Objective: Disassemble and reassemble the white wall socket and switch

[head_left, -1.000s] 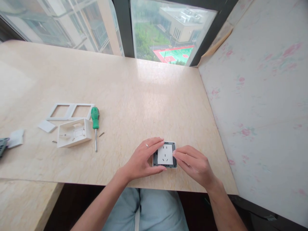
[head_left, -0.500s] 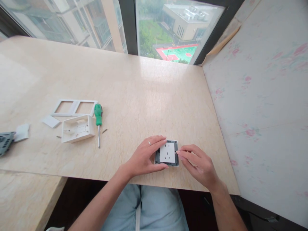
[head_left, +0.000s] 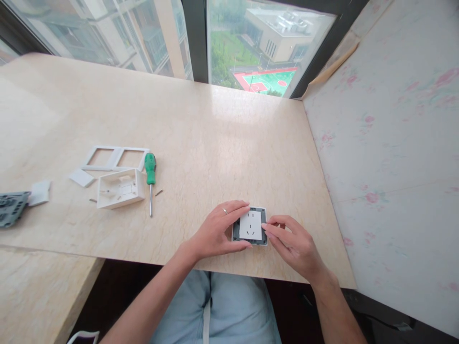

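Observation:
A wall socket [head_left: 250,225] with a white face and dark grey frame sits in a white box at the table's front edge, slots facing up. My left hand [head_left: 219,228] is wrapped round its left side, fingers on the far edge and thumb on the near edge. At the socket's right edge, my right hand [head_left: 292,243] is closed in a pinch, its fingertips touching the grey frame. Whatever is between those fingertips is too small and hidden to tell.
Left on the table are a green-handled screwdriver [head_left: 150,174], an open white box [head_left: 121,189], a white double frame [head_left: 115,158], white cover pieces [head_left: 81,177], a small screw [head_left: 159,193] and a grey socket part [head_left: 13,208]. A papered wall [head_left: 387,157] bounds the right side.
The view has shifted slightly, so the things on the left appear a little further right. Both hands keep their places at the socket; the right fingertips have turned a little.

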Tool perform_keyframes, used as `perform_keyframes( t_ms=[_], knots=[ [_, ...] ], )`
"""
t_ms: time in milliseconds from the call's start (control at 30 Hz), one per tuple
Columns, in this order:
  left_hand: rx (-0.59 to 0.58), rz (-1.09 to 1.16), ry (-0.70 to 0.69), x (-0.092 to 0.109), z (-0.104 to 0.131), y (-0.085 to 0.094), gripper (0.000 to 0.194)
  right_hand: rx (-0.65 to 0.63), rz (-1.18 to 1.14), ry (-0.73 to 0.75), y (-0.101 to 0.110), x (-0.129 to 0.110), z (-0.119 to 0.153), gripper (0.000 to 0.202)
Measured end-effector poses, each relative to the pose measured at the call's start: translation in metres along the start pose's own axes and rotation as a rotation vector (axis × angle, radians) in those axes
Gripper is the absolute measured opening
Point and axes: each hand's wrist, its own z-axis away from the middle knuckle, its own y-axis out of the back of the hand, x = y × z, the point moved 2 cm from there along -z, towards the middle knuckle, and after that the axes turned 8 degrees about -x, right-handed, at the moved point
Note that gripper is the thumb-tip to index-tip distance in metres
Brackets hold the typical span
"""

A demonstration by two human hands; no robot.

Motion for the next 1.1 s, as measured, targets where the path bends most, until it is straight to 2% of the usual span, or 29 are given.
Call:
perform_keyframes(
  t_ms=[400, 767, 1100],
  knots=[
    [0.032, 0.021, -0.024, -0.001, 0.000, -0.001, 0.076, 0.047, 0.008, -0.006, -0.003, 0.000, 0.011, 0.047],
    [0.037, 0.014, -0.028, -0.003, 0.001, -0.003, 0.077, 0.020, 0.004, 0.007, -0.013, 0.006, 0.017, 0.051],
    [0.041, 0.004, -0.024, -0.003, 0.001, -0.003, 0.076, 0.037, 0.087, 0.074, -0.009, 0.005, 0.011, 0.047]
  ],
)
